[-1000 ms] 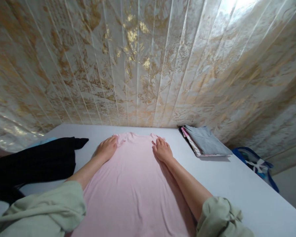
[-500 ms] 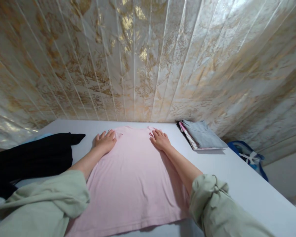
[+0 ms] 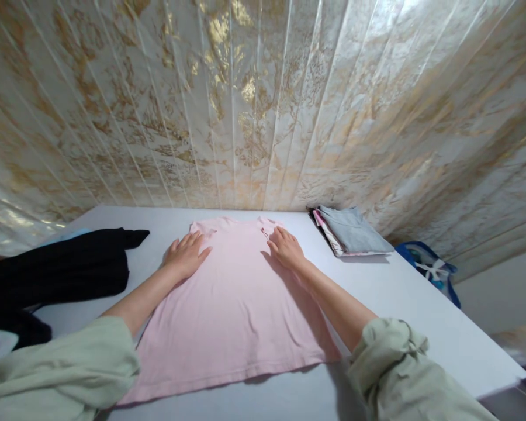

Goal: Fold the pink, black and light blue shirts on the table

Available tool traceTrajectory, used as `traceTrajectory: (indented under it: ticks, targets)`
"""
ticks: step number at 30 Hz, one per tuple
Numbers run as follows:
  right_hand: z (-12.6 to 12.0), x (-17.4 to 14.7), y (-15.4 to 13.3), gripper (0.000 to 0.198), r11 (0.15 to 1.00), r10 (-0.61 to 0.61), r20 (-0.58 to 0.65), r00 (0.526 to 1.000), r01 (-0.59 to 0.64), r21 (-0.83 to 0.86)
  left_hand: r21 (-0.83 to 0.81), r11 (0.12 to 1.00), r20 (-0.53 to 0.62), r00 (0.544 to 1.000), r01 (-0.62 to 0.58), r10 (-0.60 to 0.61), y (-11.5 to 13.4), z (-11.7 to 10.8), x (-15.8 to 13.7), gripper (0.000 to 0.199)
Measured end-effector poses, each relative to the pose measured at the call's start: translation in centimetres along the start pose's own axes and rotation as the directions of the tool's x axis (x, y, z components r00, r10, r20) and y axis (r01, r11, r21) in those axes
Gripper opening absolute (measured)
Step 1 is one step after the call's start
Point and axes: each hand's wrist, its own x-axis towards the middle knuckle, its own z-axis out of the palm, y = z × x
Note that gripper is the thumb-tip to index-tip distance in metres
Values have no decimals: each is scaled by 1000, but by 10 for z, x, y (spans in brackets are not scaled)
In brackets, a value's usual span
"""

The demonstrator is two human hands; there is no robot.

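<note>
Two open hands [image 3: 184, 256] [image 3: 286, 248], gripping nothing, resting on pink shirt [image 3: 232, 298] toward far edge of table [image 3: 416, 310]; may wrinkle if dragged.

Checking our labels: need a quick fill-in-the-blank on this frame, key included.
1. The shirt at the left hand and right hand is coloured ____.
2. The black garment lies on the person's ____ side of the shirt.
3. The folded stack shows the colour ____ on top.
4. The shirt's end nearest the person is its ____ (hem or neckline).

Missing words: pink; left; gray; hem.
</note>
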Motion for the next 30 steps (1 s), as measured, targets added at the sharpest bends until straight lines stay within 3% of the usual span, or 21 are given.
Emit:
traceTrajectory:
  ticks: [4, 8, 11, 15, 17, 19, 21, 25, 27, 30]
  targets:
    - [-8, -56, -1, 62, 996, -89, -20, 996, 89, -2, 7, 999, -129, 991, -31, 32, 5, 2, -55, 62]
    - [-5, -133, -18, 65, 959, -281, 64, 958, 278, 50, -40, 981, -94, 978, -188, 184, 22, 20, -121, 64]
    - [-5, -168, -18, 66, 944, -329, 109, 938, 325, 54, -42, 968, -129, 962, -248, 241, 18, 29, -145, 63]
    - [-10, -179, 2, 62, 977, -207, 111, 972, 210, -22, -21, 964, -142, 955, -266, 260, -1, 24, -153, 62]
    - [-14, -179, 0, 59, 988, -144, 98, 985, 149, -40, -9, 977, -165, 964, -212, 208, 5, 16, -158, 62]
    - [-15, -180, -15, 58, 988, -147, 82, 986, 149, -26, -18, 980, -202, 960, -200, 192, 29, 10, -167, 62]
    - [-13, -183, -40, 58, 973, -230, 65, 971, 230, 18, -51, 955, -227, 934, -293, 275, 64, 7, -177, 60]
    - [-6, -197, -69, 61, 920, -388, 53, 920, 382, 89, -93, 920, -174, 916, -380, 361, 115, 13, -195, 58]
    - [-4, -207, -60, 62, 927, -374, 75, 924, 370, 66, -95, 925, -132, 926, -368, 355, 114, 17, -203, 60]
    - [-2, -223, -27, 62, 949, -312, 86, 946, 315, -19, -85, 943, -94, 945, -322, 314, 88, 19, -214, 64]
